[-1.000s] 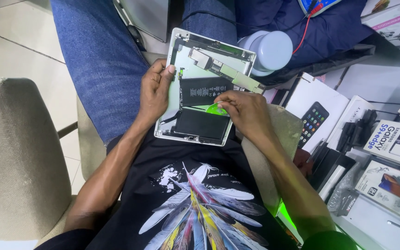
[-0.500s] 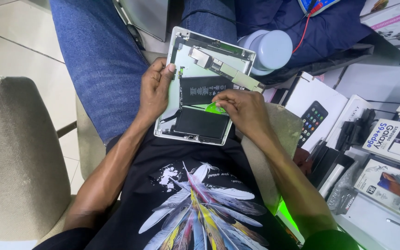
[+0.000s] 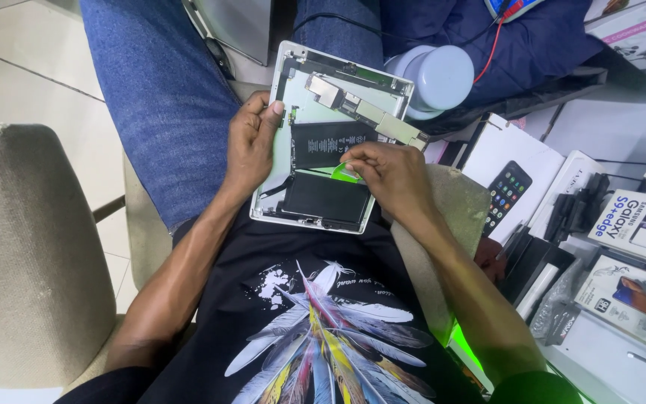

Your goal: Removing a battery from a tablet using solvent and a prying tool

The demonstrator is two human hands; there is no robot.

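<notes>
Silver-white opened tablet shell, back side down across the lap, insides exposed: two black battery cells, one upper and one lower, plus one metal-shielded logic board running diagonally along the top. Left hand curled around the shell's left edge, thumb laid over the rim, fingers wrapped underneath, gripping firmly. Right hand half closed, fingertips pinched on one small green pry tool set at the gap between the two cells; knuckles resting over the shell's right edge. Both forearms bare, coming up from a black shirt with a feather print. Blue jeans beneath and beyond the shell. One pale round cylinder just past the shell's top right corner, lying against dark blue cloth. Right side: a crowded desk with several boxed phone accessories, at least five visible, one white box showing a phone picture nearest the right wrist. One beige padded chair at the left.
</notes>
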